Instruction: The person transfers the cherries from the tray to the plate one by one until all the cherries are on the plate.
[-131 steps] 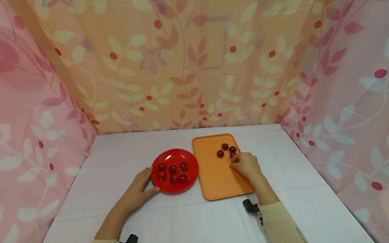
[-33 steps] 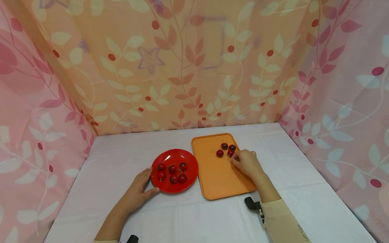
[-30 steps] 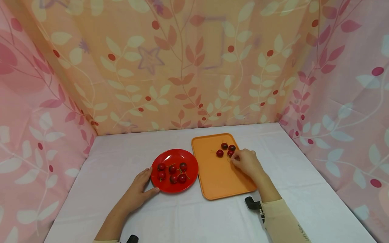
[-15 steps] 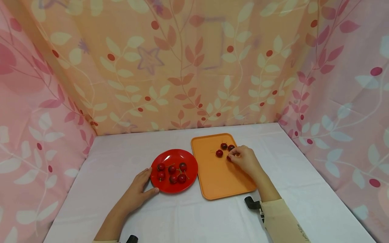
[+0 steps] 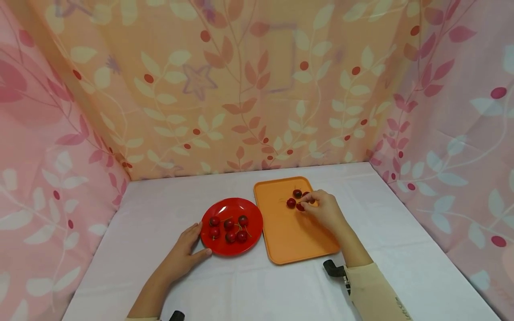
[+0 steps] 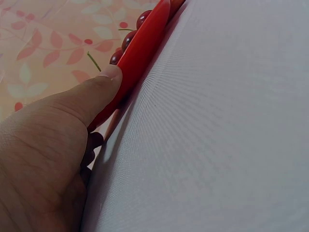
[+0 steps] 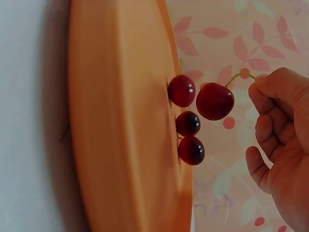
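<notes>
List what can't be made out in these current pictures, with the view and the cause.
Head: one cherry on the orange tray, partly covered by the right hand.
Head: lettering on the right sleeve, too small to read.
Left wrist: some of the cherries on the red plate, hidden behind its rim.
Right wrist: the pinched stem's end, hidden by the fingers.

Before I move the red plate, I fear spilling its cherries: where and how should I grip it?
I'd grip the red plate by its left rim, from the left: it stands raised, offering a hold, the left hand touches it there, and the orange tray sits close on the right. Stay level; round cherries may roll.
</notes>
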### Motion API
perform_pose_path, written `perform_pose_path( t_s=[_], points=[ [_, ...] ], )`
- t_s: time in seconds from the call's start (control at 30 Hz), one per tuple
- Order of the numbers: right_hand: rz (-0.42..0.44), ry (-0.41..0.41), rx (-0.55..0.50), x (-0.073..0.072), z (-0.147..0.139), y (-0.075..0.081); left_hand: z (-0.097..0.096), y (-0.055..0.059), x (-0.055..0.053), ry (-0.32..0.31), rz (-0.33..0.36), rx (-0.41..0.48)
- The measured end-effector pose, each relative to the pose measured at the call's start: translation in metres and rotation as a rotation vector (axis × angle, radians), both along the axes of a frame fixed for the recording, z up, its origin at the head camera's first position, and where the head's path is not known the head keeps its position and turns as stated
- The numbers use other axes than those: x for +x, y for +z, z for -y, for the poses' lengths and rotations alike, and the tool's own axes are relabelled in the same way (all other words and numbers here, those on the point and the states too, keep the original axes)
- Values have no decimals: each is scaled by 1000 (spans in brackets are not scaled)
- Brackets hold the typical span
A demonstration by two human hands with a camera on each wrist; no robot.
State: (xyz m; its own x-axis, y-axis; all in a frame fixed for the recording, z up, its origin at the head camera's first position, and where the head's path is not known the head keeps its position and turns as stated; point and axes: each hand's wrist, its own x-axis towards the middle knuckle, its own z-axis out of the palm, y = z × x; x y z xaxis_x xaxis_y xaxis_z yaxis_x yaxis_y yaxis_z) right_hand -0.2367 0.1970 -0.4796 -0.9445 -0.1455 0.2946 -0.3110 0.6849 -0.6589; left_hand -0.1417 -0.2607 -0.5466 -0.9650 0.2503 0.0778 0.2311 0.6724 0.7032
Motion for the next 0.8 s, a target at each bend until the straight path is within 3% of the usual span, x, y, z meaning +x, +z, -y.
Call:
perform_pose_path(
  t_s=[0.43,0.8],
  points=[
    [-56,59,-84,9,16,15,2,-1,0,7,14,-3],
    [-76,110,-139,7,39,23,1,0,1,7,17,0]
  ],
)
